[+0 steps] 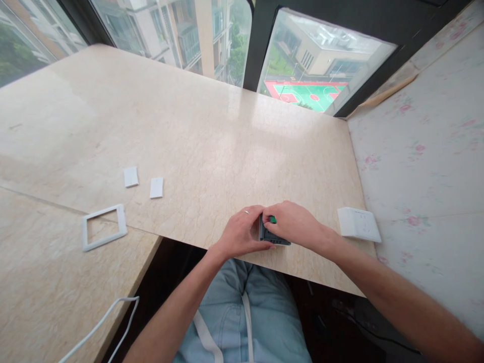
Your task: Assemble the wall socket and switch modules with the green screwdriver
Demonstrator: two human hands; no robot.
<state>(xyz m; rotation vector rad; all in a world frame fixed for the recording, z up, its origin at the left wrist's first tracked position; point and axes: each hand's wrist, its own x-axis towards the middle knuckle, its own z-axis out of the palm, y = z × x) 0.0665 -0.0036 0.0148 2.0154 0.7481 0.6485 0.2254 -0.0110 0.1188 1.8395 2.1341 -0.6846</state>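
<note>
Near the front edge of the marble-look counter sits a small dark grey rectangular device [278, 239]. My left hand [243, 231] wears a ring and grips the device's left side, thumb along its near edge. Above the device, my right hand [291, 223] has its fingers pinched together on a small green piece [273, 220], mostly hidden by the fingers. The device's top is partly covered by my right hand.
On the counter [196, 141] at the left lie two small white plates [131, 177] and a white rectangular frame [122, 220]. A white cable [102, 322] hangs at the lower left. A white socket box [358, 224] is by the right wall.
</note>
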